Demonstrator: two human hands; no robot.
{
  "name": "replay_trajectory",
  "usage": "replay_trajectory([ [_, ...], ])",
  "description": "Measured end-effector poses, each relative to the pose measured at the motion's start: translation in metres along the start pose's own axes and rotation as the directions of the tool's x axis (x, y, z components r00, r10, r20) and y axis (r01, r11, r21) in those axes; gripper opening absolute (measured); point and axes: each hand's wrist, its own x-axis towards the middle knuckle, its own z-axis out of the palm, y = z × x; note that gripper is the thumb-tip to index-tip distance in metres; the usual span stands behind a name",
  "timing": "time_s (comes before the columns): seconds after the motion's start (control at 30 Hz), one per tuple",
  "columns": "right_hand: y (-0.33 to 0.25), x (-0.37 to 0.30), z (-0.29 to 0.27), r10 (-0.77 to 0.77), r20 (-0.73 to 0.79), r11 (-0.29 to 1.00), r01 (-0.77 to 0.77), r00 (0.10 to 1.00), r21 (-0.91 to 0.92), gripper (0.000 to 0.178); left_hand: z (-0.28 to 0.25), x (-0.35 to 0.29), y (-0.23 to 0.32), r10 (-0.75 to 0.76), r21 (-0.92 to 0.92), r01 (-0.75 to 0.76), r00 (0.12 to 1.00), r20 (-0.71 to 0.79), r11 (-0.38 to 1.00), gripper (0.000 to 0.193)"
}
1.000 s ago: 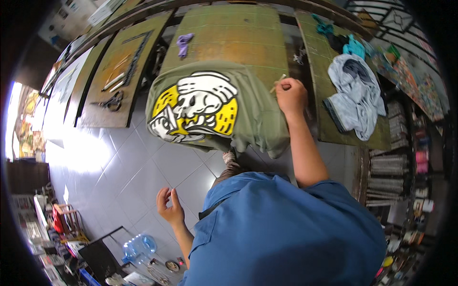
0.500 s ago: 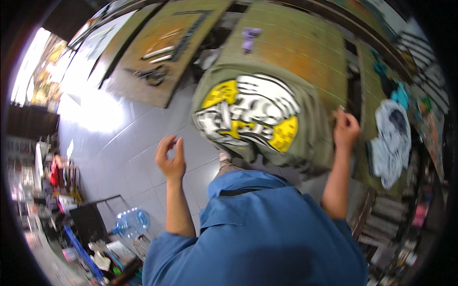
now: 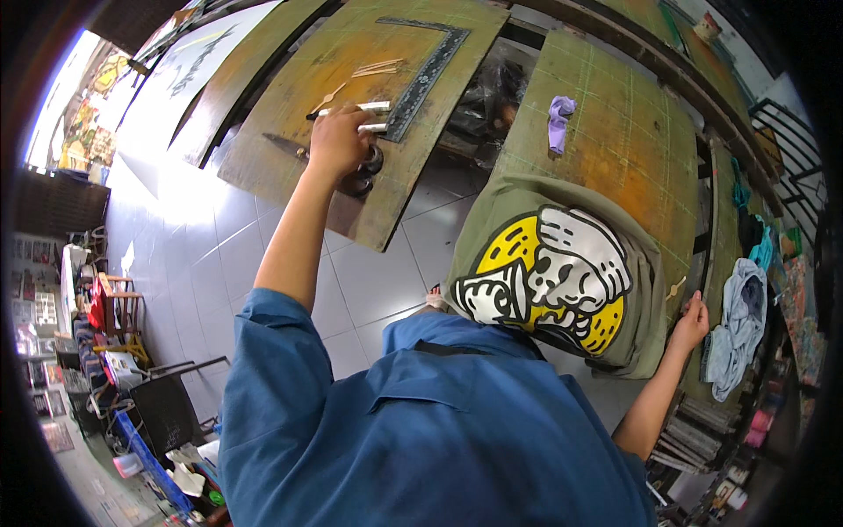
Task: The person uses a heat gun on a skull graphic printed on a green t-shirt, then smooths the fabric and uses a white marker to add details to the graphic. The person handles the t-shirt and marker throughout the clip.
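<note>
My left hand [image 3: 341,140] reaches over a wooden board, its fingertips curled down at two white marker-like sticks [image 3: 374,106]. Whether the fingers grip one is hidden by the hand. Black-handled scissors [image 3: 358,182] lie partly under my left wrist. A khaki-green shirt [image 3: 650,303] is draped over the near end of another board [image 3: 606,114], its yellow, white and black cartoon print facing up. Beside that board's right edge, my right hand [image 3: 690,323] has its fingers closed together; what they hold, if anything, cannot be made out. Close by lies a small wooden spatula-like stick [image 3: 675,287].
A dark L-shaped ruler [image 3: 428,75] and thin wooden sticks [image 3: 378,68] lie on the left board. A crumpled purple cloth [image 3: 559,123] rests beyond the shirt. Pale-blue cloth [image 3: 739,325] hangs at right. A black chair [image 3: 167,408] stands lower left. Gaps separate the boards.
My left hand has moved forward from open air to the white sticks and scissors. The view has shifted left, and my right hand stays near the shirt board's right edge.
</note>
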Motion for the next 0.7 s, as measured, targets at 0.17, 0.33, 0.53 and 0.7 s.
replay_trajectory([
  [0.17, 0.008, 0.004, -0.011, -0.002, -0.045, 0.998, -0.001, 0.999, -0.058, 0.032, 0.013, 0.023, -0.004, 0.017, 0.030, -0.024, 0.974, 0.227, 0.999, 0.027],
  [0.33, -0.014, -0.010, 0.010, -0.016, -0.056, 0.999, 0.013, 0.998, -0.049, 0.029, 0.028, 0.023, -0.040, 0.067, -0.021, -0.064, 0.982, 0.176, 0.998, 0.024],
  [0.53, -0.025, -0.024, 0.011, -0.017, -0.027, 0.997, 0.019, 0.999, 0.079, 0.028, -0.020, 0.005, 0.030, -0.130, -0.564, -0.017, 0.967, -0.220, 0.826, 0.022],
  [0.7, -0.043, -0.032, 0.017, -0.010, 0.005, 0.994, 0.009, 1.000, 0.107, 0.026, -0.032, -0.055, 0.131, -0.320, -0.843, 0.084, 0.941, -0.109, 0.532, 0.024],
])
